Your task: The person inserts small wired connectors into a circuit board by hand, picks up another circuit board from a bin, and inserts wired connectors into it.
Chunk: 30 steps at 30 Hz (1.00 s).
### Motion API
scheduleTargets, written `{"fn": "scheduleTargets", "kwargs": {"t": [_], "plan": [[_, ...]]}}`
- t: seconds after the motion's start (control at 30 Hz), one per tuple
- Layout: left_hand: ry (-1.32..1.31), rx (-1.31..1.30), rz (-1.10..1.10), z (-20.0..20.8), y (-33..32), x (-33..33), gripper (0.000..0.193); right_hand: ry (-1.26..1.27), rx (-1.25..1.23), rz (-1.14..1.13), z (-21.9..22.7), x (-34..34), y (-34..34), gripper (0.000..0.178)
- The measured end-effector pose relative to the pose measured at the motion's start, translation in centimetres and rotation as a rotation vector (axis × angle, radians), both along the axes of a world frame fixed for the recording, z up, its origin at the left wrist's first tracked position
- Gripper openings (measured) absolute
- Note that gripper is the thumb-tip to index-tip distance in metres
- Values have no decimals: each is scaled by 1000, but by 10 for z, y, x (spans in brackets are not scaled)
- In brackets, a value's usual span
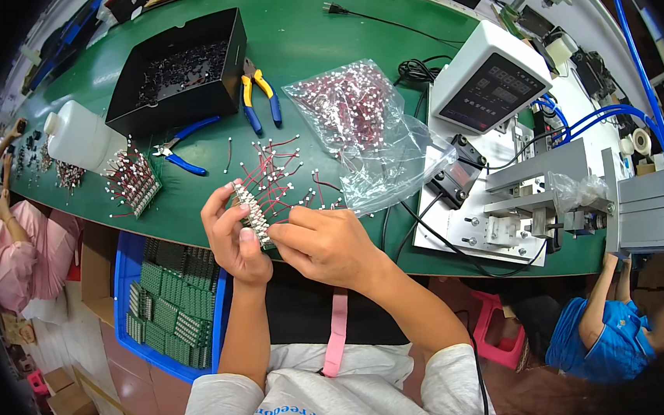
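Note:
My left hand [232,231] grips a narrow circuit board panel [251,211] lined with white connectors, tilted above the table's front edge. Thumb and fingers clasp its two sides. Red wires stick out from the panel's far side. At its lower right edge, my right hand [325,243] is closed in a pinch; its fingertips hide whatever is between them. Just beyond both hands lie loose red wires with white plugs [285,155]. To the left, a second board panel [142,193] bristles with the same red wires.
Beyond the wires lie a clear bag of wired plugs [348,112], yellow-blue pliers [261,96], blue-handled cutters [185,150] and a black box [176,110]. A white bottle [81,137] stands left, a machine [486,78] right. A blue crate [220,325] of green boards sits below.

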<state>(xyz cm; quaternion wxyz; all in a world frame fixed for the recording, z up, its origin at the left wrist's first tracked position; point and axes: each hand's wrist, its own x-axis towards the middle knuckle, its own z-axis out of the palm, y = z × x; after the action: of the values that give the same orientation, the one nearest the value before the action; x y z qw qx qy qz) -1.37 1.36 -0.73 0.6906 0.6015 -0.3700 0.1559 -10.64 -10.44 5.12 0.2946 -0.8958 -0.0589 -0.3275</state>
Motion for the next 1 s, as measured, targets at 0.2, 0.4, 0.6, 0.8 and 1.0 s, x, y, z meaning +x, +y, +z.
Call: {"fn": "scheduleTargets", "kwargs": {"t": [0.2, 0.4, 0.6, 0.8, 1.0], "plan": [[-5, 8, -6, 1, -1, 0, 25, 9, -134, -31, 3, 0, -1, 17], [0, 27, 2, 1, -3, -1, 25, -81, -221, -48, 1, 0, 2, 16], [0, 25, -12, 3, -4, -2, 25, -220, -159, -42, -4, 2, 4, 16], [7, 33, 1, 4, -4, -3, 25, -248, -168, -39, -7, 4, 6, 17], [-38, 88, 20, 2, -5, -1, 27, -214, -179, 8, -5, 4, 6, 18]]}}
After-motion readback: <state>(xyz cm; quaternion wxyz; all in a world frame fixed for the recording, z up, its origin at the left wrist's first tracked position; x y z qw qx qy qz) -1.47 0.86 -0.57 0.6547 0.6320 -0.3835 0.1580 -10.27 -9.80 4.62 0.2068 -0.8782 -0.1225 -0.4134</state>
